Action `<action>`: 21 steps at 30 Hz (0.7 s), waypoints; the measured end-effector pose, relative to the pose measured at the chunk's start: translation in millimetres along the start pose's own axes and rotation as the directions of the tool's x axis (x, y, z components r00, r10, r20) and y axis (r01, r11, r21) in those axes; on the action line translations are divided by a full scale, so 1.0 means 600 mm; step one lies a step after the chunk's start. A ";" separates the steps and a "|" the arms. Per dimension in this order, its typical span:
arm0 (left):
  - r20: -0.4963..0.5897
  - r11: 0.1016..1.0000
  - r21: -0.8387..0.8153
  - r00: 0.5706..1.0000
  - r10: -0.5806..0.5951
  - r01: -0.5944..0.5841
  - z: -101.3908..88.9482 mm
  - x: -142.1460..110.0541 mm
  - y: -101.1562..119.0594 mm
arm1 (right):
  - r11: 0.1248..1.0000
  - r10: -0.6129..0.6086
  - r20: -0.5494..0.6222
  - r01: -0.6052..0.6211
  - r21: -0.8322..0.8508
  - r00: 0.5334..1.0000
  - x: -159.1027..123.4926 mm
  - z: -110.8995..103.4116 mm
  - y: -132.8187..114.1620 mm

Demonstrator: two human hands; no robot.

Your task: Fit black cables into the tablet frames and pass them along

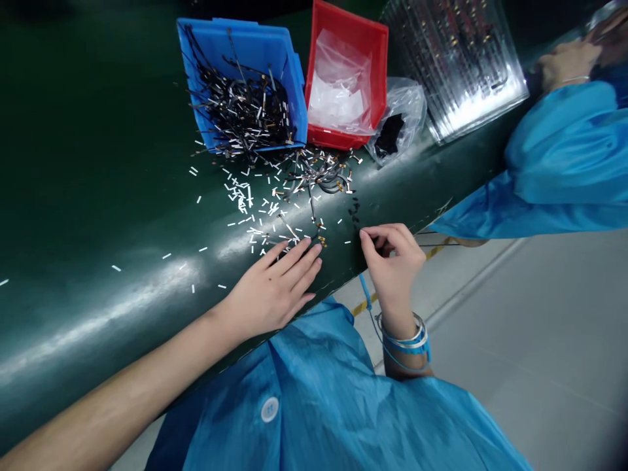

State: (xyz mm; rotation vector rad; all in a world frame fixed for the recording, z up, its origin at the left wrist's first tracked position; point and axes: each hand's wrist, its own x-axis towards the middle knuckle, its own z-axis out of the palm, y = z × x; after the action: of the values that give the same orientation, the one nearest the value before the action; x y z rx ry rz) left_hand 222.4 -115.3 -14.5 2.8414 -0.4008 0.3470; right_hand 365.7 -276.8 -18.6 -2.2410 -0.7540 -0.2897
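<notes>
My left hand (277,284) lies flat on the green tabletop, fingers stretched out over a thin dark cable whose gold connector end (322,241) shows at the fingertips. To its right, my right hand (393,256) has thumb and forefinger pinched together at the table's edge; whatever is between them is too small to make out. Just beyond that pinch lie several small black pieces (354,210). A loose heap of dark cables with metal ends (321,173) sits farther back, and small white strips (240,196) are scattered around it.
Behind the heap stand a blue bin (299,98) full of cables and a red bin (381,72) holding a clear bag. A plastic bag with black contents (391,134) and clear trays (461,72) are to the right. Another person's blue sleeve (569,157) reaches in there.
</notes>
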 end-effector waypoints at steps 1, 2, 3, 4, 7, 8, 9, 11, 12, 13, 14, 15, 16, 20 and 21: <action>0.004 1.000 0.002 1.000 0.001 -0.001 0.000 0.000 0.000 | 0.999 0.010 0.019 -0.011 0.034 1.000 -0.005 0.001 -0.010; 0.005 1.000 0.006 1.000 0.001 -0.001 0.001 0.000 0.000 | 0.998 0.010 0.047 -0.013 0.068 0.999 -0.011 0.003 -0.020; 0.006 1.000 0.012 1.000 0.002 -0.002 0.001 0.000 0.000 | 0.996 -0.003 0.078 -0.005 0.093 0.997 -0.016 0.006 -0.030; 0.006 1.000 0.019 1.000 0.003 -0.003 0.001 0.000 0.000 | 0.994 -0.021 0.102 0.010 0.108 0.995 -0.021 0.009 -0.039; 0.013 0.999 0.040 1.000 0.007 -0.008 0.000 0.000 0.001 | 0.994 -0.060 0.124 0.048 0.098 0.991 -0.030 0.022 -0.055; 0.015 0.999 0.045 1.000 0.008 -0.009 0.000 0.000 0.001 | 0.995 -0.064 0.121 0.054 0.085 0.991 -0.031 0.026 -0.057; 0.018 0.999 0.048 1.000 0.008 -0.009 0.000 0.000 0.001 | 0.996 -0.067 0.117 0.059 0.073 0.991 -0.031 0.028 -0.057; 0.015 0.999 0.049 1.000 0.005 -0.006 0.000 -0.001 0.001 | 0.996 -0.082 0.113 0.076 0.056 0.990 -0.031 0.032 -0.056; 0.013 0.999 0.048 1.000 0.003 -0.004 0.001 -0.001 0.002 | 0.995 -0.095 0.108 0.090 0.045 0.990 -0.031 0.033 -0.056; 0.012 0.999 0.047 1.000 0.002 -0.002 0.001 -0.002 0.002 | 0.994 -0.112 0.104 0.110 0.029 0.988 -0.032 0.033 -0.056; 0.015 0.999 0.045 1.000 0.001 -0.002 0.001 -0.002 0.002 | 0.991 -0.134 0.101 0.134 0.007 0.986 -0.033 0.032 -0.056; 0.023 0.999 0.043 1.000 0.000 -0.001 0.001 -0.002 0.003 | 0.987 -0.159 0.101 0.162 -0.021 0.982 -0.035 0.031 -0.057; 0.033 0.999 0.042 0.999 0.001 -0.002 0.001 -0.002 0.003 | 0.980 -0.187 0.102 0.193 -0.054 0.977 -0.038 0.029 -0.058; 0.068 0.999 0.054 0.998 -0.003 -0.001 0.003 -0.002 0.006 | 0.933 -0.284 0.153 0.310 -0.186 0.947 -0.053 0.018 -0.065; 0.068 0.998 0.062 0.998 -0.004 0.000 0.004 -0.002 0.006 | 0.919 -0.295 0.178 0.330 -0.215 0.939 -0.057 0.014 -0.067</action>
State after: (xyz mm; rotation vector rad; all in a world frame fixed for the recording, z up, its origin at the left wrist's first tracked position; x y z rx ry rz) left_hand 220.7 -119.3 -16.2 2.9199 -0.4075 0.2672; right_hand 314.1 -262.8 -15.3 -2.3824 -1.2178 -0.3968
